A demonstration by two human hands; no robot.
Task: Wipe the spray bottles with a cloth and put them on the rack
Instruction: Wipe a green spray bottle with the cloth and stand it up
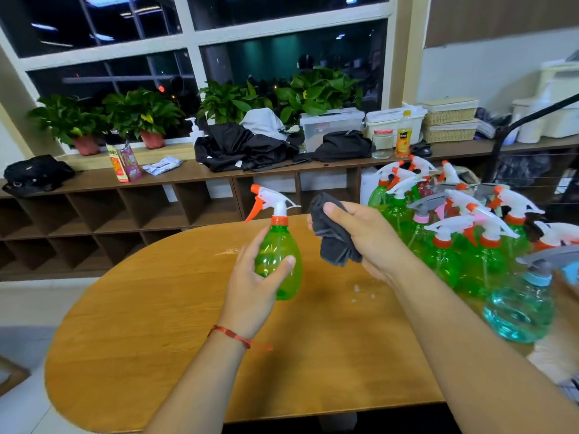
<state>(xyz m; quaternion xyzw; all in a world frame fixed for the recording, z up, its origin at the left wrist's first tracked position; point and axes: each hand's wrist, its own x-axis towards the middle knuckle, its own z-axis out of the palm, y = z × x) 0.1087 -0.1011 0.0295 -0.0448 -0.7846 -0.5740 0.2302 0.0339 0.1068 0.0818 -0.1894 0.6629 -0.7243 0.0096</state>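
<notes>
My left hand (255,283) grips a green spray bottle (282,245) with a white and orange trigger head, held upright above the wooden table (156,339). Just to its right, my right hand (366,236) holds a bunched dark grey cloth (332,233), which hangs a short way apart from the bottle. Several more green spray bottles (454,239) crowd the table's right side, and a blue spray bottle (523,302) with a grey trigger stands nearest me there.
A brown cubby shelf (125,208) runs along the wall under the window, topped with potted plants (144,117), black bags (244,145), boxes and a jar (383,144). A black wire rack (532,170) stands at the far right behind the bottles.
</notes>
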